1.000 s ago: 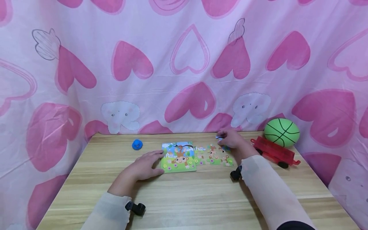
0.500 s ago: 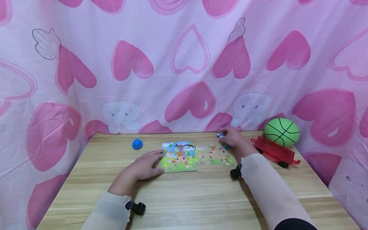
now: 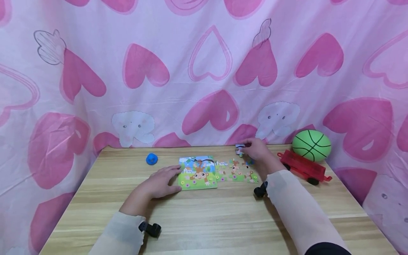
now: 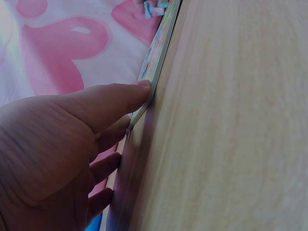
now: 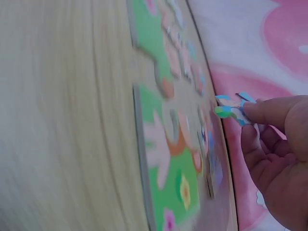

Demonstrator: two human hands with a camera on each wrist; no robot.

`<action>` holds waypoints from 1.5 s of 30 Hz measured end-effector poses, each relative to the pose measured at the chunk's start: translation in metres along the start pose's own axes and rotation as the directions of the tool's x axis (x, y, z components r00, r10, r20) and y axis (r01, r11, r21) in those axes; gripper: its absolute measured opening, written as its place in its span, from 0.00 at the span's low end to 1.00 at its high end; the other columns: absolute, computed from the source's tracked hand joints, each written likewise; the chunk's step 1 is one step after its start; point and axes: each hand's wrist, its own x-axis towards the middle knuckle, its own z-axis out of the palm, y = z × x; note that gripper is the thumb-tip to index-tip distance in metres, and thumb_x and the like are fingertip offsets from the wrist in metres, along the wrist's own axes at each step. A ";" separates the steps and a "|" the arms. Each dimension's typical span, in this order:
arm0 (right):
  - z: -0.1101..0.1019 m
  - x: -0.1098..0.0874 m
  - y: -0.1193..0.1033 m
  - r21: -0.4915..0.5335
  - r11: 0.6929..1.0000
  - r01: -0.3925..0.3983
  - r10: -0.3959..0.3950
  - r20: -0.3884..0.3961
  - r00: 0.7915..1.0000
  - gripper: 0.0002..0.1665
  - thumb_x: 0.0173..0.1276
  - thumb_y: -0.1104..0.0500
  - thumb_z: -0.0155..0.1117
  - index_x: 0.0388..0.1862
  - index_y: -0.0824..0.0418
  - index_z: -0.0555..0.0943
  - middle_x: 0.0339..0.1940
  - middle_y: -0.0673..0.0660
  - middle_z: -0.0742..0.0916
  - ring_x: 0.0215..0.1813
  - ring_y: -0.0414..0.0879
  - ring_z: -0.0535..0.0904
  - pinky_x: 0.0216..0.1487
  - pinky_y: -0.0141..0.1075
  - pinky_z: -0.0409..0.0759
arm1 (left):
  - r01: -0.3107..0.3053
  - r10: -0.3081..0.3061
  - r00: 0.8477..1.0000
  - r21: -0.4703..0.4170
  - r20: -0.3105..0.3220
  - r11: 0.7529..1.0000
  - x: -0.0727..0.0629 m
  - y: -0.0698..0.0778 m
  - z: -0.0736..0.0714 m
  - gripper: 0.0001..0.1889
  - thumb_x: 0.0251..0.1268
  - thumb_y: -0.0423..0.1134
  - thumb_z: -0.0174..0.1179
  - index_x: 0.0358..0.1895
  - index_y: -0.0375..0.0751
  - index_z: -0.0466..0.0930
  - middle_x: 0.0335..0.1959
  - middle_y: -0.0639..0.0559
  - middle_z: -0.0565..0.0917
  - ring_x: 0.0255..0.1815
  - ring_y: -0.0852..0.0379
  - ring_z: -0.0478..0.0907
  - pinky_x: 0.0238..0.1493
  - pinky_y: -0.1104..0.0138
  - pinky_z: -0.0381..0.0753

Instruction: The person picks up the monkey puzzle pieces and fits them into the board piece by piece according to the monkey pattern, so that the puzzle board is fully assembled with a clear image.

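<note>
A square jigsaw board (image 3: 198, 174) with a cartoon monkey on grass lies mid-table. My left hand (image 3: 162, 182) rests at its left side, fingers spread; in the left wrist view the thumb (image 4: 120, 98) touches the board's corner. Up near the back edge, my right hand (image 3: 257, 150) pinches a small blue-and-white jigsaw piece (image 3: 239, 150) between thumb and fingers. The right wrist view shows that piece (image 5: 232, 110) raised above the table, with a green tip. Several loose jigsaw pieces (image 3: 235, 170) lie right of the board, partly behind the right hand and wrist.
A blue toy (image 3: 152, 159) sits at the back left. To the right are a red toy wagon (image 3: 304, 166) and a green ball (image 3: 311, 145) behind it. A pink heart-print curtain (image 3: 210, 106) hangs along the wooden table's (image 3: 204, 219) back edge.
My right hand has lifted the jigsaw piece and moved slightly up and left with it, so more of the piece shows. The left hand and board stay in place.
</note>
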 end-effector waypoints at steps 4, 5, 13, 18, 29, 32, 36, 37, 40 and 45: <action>0.008 -0.005 -0.008 0.090 0.994 0.068 -0.068 -0.009 0.998 0.19 0.78 0.54 0.69 0.65 0.53 0.86 0.60 0.60 0.87 0.58 0.54 0.81 0.56 0.42 0.85 | -0.003 0.003 1.000 -0.002 0.000 1.000 -0.001 0.001 -0.001 0.40 0.71 0.59 0.69 0.82 0.53 0.69 0.87 0.54 0.64 0.89 0.40 0.57 0.84 0.32 0.58; 0.012 -0.006 -0.011 0.127 0.989 0.074 -0.074 -0.007 0.997 0.19 0.77 0.54 0.70 0.64 0.52 0.87 0.59 0.59 0.87 0.56 0.53 0.81 0.53 0.41 0.85 | -0.003 0.003 1.000 -0.003 0.000 1.000 -0.001 0.001 -0.001 0.40 0.71 0.59 0.69 0.82 0.53 0.69 0.87 0.54 0.64 0.89 0.40 0.57 0.84 0.32 0.58; 0.041 -0.013 -0.034 0.235 0.964 0.122 -0.130 0.017 0.991 0.19 0.76 0.54 0.71 0.64 0.50 0.87 0.55 0.57 0.88 0.53 0.52 0.82 0.48 0.38 0.88 | -0.007 0.007 1.000 0.003 -0.001 1.000 0.001 0.000 0.001 0.40 0.71 0.59 0.69 0.82 0.53 0.69 0.87 0.54 0.64 0.89 0.40 0.57 0.84 0.32 0.58; 0.056 -0.016 -0.043 0.240 0.961 0.141 -0.149 0.017 0.989 0.16 0.76 0.55 0.71 0.61 0.49 0.88 0.53 0.55 0.88 0.53 0.51 0.82 0.51 0.37 0.86 | -0.014 0.014 1.000 0.010 0.000 1.000 0.001 0.000 0.001 0.40 0.71 0.60 0.68 0.82 0.54 0.68 0.87 0.54 0.63 0.89 0.40 0.56 0.84 0.31 0.58; 0.083 -0.018 -0.060 0.236 0.959 0.160 -0.185 0.086 0.979 0.16 0.73 0.56 0.74 0.58 0.47 0.90 0.50 0.54 0.89 0.51 0.50 0.84 0.51 0.39 0.88 | -0.018 0.018 1.000 0.008 0.000 1.000 0.001 0.000 0.000 0.40 0.71 0.59 0.69 0.82 0.52 0.68 0.87 0.54 0.63 0.89 0.40 0.57 0.84 0.31 0.58; 0.088 -0.017 -0.065 0.189 0.966 0.175 -0.196 0.097 0.976 0.15 0.72 0.56 0.75 0.56 0.45 0.91 0.49 0.52 0.90 0.52 0.49 0.84 0.54 0.40 0.86 | -0.015 0.015 1.000 0.008 0.000 1.000 0.000 0.000 0.000 0.40 0.71 0.59 0.69 0.82 0.52 0.68 0.87 0.54 0.63 0.89 0.40 0.57 0.84 0.31 0.58; 0.092 -0.016 -0.069 0.139 0.971 0.196 -0.212 0.116 0.970 0.14 0.72 0.56 0.75 0.55 0.46 0.91 0.49 0.51 0.90 0.52 0.48 0.84 0.58 0.43 0.85 | -0.013 0.013 1.000 0.007 -0.001 1.000 0.001 0.000 0.001 0.40 0.70 0.59 0.69 0.82 0.52 0.68 0.87 0.54 0.63 0.89 0.40 0.57 0.84 0.31 0.58; 0.093 -0.015 -0.070 0.129 0.971 0.203 -0.218 0.119 0.969 0.14 0.72 0.56 0.75 0.55 0.47 0.91 0.49 0.51 0.90 0.52 0.48 0.84 0.59 0.44 0.85 | -0.013 0.013 1.000 0.007 -0.002 1.000 0.001 0.000 0.001 0.40 0.70 0.59 0.69 0.82 0.53 0.68 0.87 0.54 0.63 0.89 0.40 0.57 0.84 0.32 0.58; 0.095 -0.015 -0.072 0.106 0.971 0.213 -0.226 0.127 0.966 0.16 0.72 0.56 0.75 0.57 0.50 0.91 0.49 0.51 0.90 0.52 0.48 0.84 0.60 0.45 0.85 | -0.012 0.012 1.000 0.011 -0.002 1.000 0.001 0.000 0.001 0.40 0.70 0.60 0.69 0.82 0.53 0.68 0.87 0.54 0.63 0.89 0.40 0.57 0.84 0.32 0.59; 0.099 -0.016 -0.076 0.090 0.976 0.197 -0.207 0.131 0.969 0.18 0.70 0.57 0.77 0.58 0.51 0.90 0.47 0.50 0.89 0.51 0.48 0.81 0.57 0.42 0.83 | -0.008 0.008 1.000 0.011 0.002 1.000 0.001 0.000 0.000 0.41 0.70 0.60 0.69 0.82 0.53 0.68 0.87 0.54 0.63 0.89 0.40 0.57 0.84 0.32 0.59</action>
